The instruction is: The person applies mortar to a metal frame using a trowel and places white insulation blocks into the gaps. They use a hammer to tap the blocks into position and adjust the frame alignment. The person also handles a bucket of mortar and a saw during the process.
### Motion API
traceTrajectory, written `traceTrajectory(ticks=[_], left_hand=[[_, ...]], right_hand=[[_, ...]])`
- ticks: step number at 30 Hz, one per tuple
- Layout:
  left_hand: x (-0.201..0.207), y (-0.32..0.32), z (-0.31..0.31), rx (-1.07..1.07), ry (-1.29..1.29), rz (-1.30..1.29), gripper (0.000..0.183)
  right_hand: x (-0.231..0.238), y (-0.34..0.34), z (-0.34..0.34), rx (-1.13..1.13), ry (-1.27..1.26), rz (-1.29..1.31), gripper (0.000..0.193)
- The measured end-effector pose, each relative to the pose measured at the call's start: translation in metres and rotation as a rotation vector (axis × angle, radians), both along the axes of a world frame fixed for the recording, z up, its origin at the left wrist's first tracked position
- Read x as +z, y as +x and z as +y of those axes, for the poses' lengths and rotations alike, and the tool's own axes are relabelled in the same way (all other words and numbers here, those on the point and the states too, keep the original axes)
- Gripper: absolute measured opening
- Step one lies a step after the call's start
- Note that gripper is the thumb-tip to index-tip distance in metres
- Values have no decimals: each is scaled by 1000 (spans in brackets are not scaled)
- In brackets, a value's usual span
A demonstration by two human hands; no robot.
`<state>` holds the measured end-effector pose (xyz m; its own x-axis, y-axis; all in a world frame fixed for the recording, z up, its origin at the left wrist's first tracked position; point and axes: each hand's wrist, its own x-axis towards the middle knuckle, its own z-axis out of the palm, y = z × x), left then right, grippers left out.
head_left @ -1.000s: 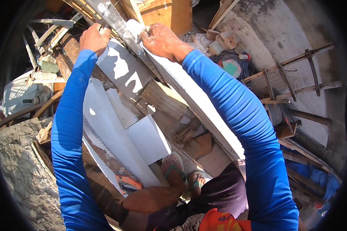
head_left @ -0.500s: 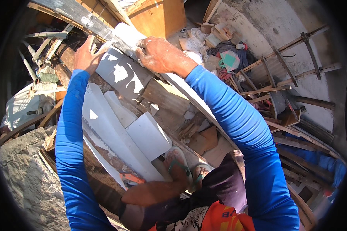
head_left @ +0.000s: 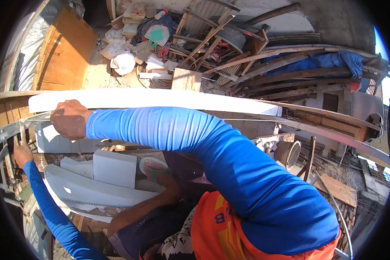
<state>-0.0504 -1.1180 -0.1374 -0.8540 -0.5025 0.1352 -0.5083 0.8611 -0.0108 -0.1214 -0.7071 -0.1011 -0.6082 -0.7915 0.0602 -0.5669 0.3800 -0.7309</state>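
A long white board lies across the work from left to right, bright in the sun. My right hand is closed at the board's near edge, by its left end; what its fingers grip, if anything, is hidden. Against the grey metal bar at the far left, my left hand rests with its fingers stretched up and apart. Below the right arm, white offcut pieces lie near my foot, with a toothed saw blade partly under them.
An orange-brown wooden panel leans at the back left. Bags and a green-patterned cloth are piled behind the board. Loose timber and a blue tarp fill the back right. A bucket lies on its side at the right.
The view has swung to the right, so both hands now appear farther left and more of the white board shows. My right hand stays closed by the board, my left by the bar.
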Motion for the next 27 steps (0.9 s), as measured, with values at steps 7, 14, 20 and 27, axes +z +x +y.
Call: traceTrajectory(ticks=[7,14,20,27], left_hand=[[-11,-39,56,66,83,-22,96],[-2,-25,25,210,205,66,96],[42,-53,126,213,1066,404,33],[66,-22,109,385,1836,680,32]], right_hand=[[-25,7,12,-257,107,44,13],[-50,4,-18,-189,-223,44,23],[37,13,7,-120,-438,125,42],[7,49,-91,-7,-193,-818,40]])
